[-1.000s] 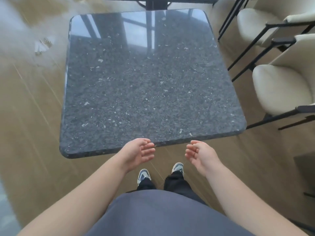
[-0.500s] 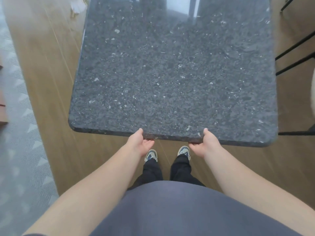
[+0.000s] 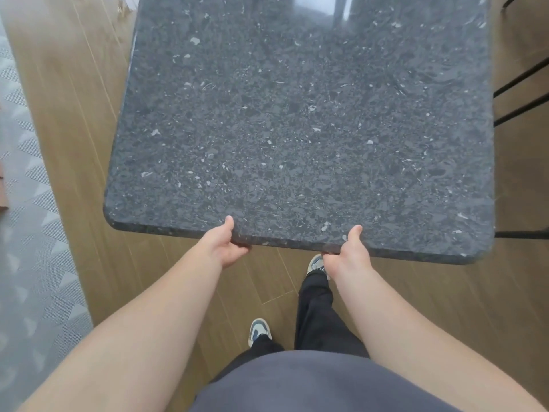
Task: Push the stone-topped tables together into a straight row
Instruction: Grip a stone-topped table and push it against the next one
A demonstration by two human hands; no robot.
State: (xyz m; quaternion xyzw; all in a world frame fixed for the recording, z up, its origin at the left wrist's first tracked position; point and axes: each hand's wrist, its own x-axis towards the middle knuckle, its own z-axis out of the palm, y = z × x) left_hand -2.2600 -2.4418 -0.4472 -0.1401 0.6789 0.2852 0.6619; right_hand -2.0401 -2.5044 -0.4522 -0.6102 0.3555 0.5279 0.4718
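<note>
Head | left hand [image 3: 221, 246] grips table [image 3: 297, 129] edge | right hand [image 3: 349, 252] grips edge

Both my hands grip the near edge of the dark stone-topped bench.

My left hand [image 3: 223, 245] and right hand [image 3: 350, 251] each have a thumb on top of the speckled bench [image 3: 297, 129] and fingers curled under its rim, set apart along the near edge. Below I see a wooden floor [image 3: 89, 144], a grey patterned rug [image 3: 29, 263] at left, my shoes, and thin black chair legs [image 3: 523, 93] just past the bench's right side.
</note>
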